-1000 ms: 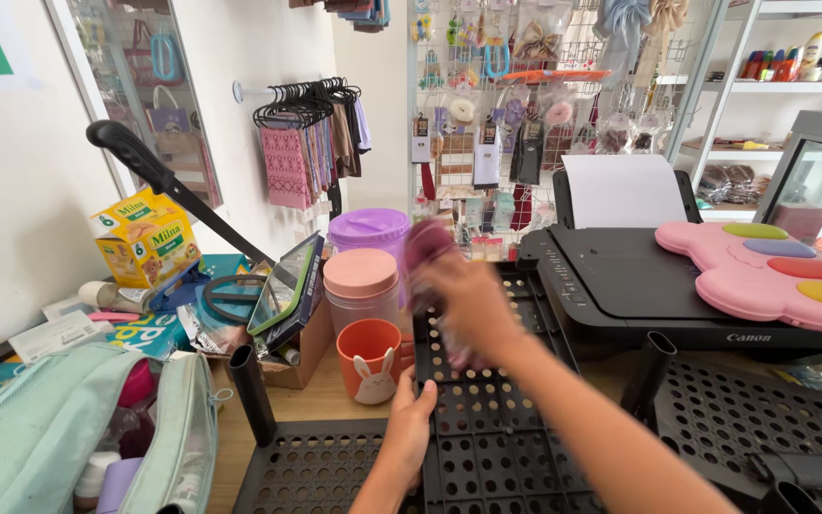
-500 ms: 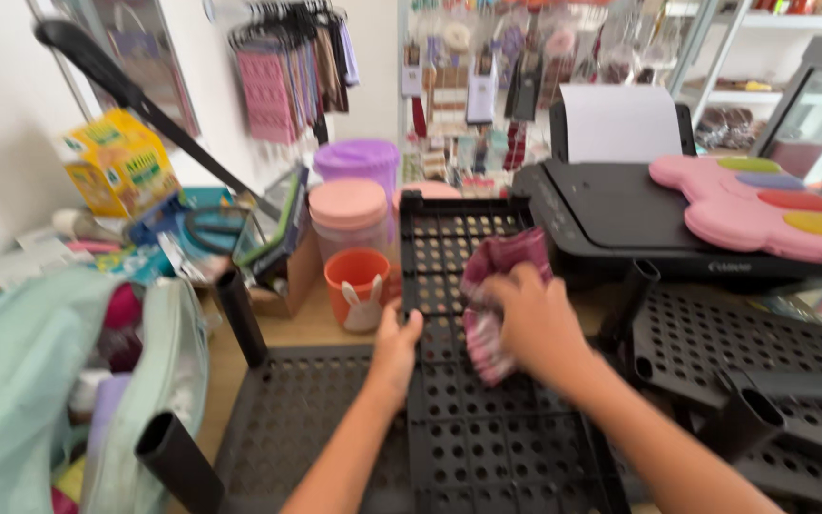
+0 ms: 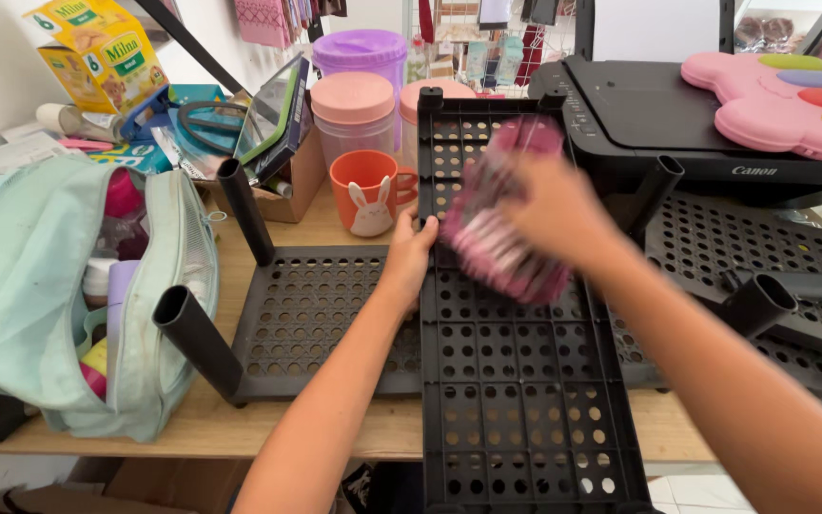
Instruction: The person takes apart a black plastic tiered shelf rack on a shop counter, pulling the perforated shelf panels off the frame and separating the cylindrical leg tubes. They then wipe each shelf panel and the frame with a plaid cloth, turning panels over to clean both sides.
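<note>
Pink striped cloth [image 3: 503, 238] bunched in the right hand's [image 3: 558, 211] closed grip, pressed on the black perforated shelf panel [image 3: 525, 400], left hand [image 3: 409, 259] just beside it, fingers curled over the panel's left edge.

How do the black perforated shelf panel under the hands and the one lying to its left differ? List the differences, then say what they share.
The shelf panel under the hands lies lengthwise away from the camera and overhangs the wooden table; the left shelf panel sits wholly on the table. The left hand grips the first panel's edge while the right hand presses a pink cloth on it; the left panel is untouched. The left panel has black tubes standing at its corners. Both are black plastic with round holes.
</note>
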